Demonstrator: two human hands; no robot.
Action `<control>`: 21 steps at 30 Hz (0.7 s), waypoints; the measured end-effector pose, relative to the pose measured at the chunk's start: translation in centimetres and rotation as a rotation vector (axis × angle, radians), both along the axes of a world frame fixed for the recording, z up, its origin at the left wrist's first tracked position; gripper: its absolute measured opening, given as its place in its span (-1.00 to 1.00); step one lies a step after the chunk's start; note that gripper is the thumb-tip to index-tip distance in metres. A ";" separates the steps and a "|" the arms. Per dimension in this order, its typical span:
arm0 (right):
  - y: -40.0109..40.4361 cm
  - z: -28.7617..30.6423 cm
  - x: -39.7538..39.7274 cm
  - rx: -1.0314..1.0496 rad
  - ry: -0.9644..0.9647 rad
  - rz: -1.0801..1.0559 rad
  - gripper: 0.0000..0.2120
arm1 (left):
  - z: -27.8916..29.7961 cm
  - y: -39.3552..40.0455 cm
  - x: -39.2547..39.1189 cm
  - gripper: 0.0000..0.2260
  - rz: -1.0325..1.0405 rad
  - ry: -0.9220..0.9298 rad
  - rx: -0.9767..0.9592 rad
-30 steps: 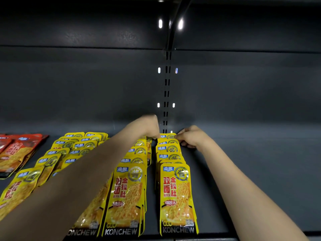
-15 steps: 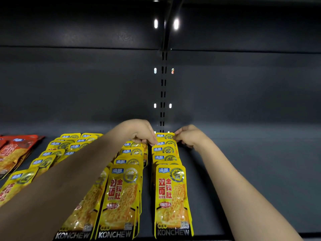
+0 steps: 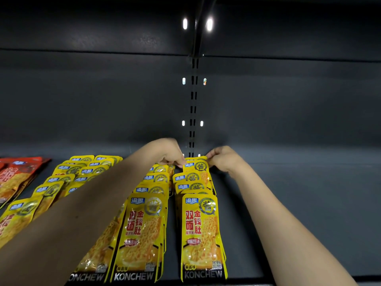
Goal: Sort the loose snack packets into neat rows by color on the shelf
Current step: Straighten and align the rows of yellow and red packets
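**A:** Head view first. What's different from a second ago?

**B:** My left hand (image 3: pixel 167 153) has dropped from the back of the neighbouring row onto the rear packet (image 3: pixel 195 166). The right hand (image 3: pixel 223 159) hasn't let go. Now each hand pinches a top corner of that packet, left at its 10 o'clock, right at its 2 o'clock.

**A:** Where does the packet sit?

**B:** At 12 o'clock on the shelf (image 3: pixel 309 203), at the far end of the right yellow row (image 3: pixel 203 234), overlapping the packet in front. I judge I'm squaring it up, so this row looks close to finished.

**A:** Counts?

**B:** Two hands. About six packets show in that row, though the overlap hides some edges. The second yellow row (image 3: pixel 142 230), at its 9 o'clock, shows four or five. My left arm covers part of another row. The far yellow rows (image 3: pixel 61 178) are at least two more. The red packets (image 3: pixel 18 176) at 9 o'clock make one loose pile, at least two, and still need sorting
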State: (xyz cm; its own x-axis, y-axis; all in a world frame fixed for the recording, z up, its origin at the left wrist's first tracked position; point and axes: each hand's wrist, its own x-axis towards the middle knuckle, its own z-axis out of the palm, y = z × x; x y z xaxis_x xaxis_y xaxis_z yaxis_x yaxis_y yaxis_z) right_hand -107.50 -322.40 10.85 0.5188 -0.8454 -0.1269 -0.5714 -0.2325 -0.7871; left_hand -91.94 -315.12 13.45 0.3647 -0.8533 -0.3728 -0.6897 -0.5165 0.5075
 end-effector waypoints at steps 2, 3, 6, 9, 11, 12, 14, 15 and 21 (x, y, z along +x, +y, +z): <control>0.0 0.0 -0.1 -0.002 0.022 0.006 -0.80 | 0.0 0.1 0.0 -0.89 0.008 0.002 -0.010; 0.0 -0.1 -0.1 -0.007 0.034 0.007 -0.79 | 0.0 0.2 0.0 -0.85 0.014 0.001 -0.016; 0.0 0.5 -0.3 -0.135 0.067 -0.041 -0.92 | 0.3 0.5 -0.1 -0.80 0.025 -0.011 -0.021; 0.8 2.1 -0.7 -0.285 0.059 0.023 -0.95 | 1.0 0.9 -0.6 -0.79 0.013 -0.029 -0.016; 2.1 3.1 -0.9 -0.284 0.098 0.171 -0.90 | 1.4 1.2 -0.8 -0.82 0.005 -0.061 -0.027; 2.8 3.4 -0.9 -0.273 0.141 0.235 -0.90 | 1.7 1.5 -0.9 -0.83 -0.006 -0.084 -0.030; 3.5 3.3 -0.7 -0.257 0.217 0.320 -0.88 | 2.0 2.1 -1.0 -0.84 -0.046 -0.122 -0.012; 3.7 3.2 -0.5 -0.250 0.238 0.341 -0.86 | 2.1 2.4 -1.1 -0.86 -0.061 -0.131 -0.004; 3.5 2.4 -0.1 -0.218 0.293 0.344 -0.80 | 2.5 3.9 -1.7 -0.84 -0.160 -0.181 -0.018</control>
